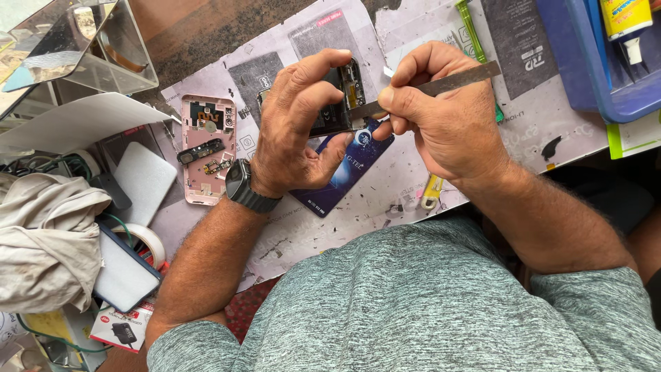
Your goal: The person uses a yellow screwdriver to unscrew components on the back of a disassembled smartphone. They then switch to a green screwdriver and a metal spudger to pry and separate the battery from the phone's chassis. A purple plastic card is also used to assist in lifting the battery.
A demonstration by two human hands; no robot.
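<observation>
left hand (303, 124) grips opened phone (341, 96) | right hand (441, 117) pinches metal tweezers (441, 84) | blue tray (585, 76): glue bottle (628, 24)

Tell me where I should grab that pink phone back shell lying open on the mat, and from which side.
Take the pink rounded phone back shell by its two long bare edges, coming from above with fingers across its narrow width. It lies flat, open side up, and small parts sit loose-looking inside, so probably keep it level. The left hand is nearest it.
</observation>
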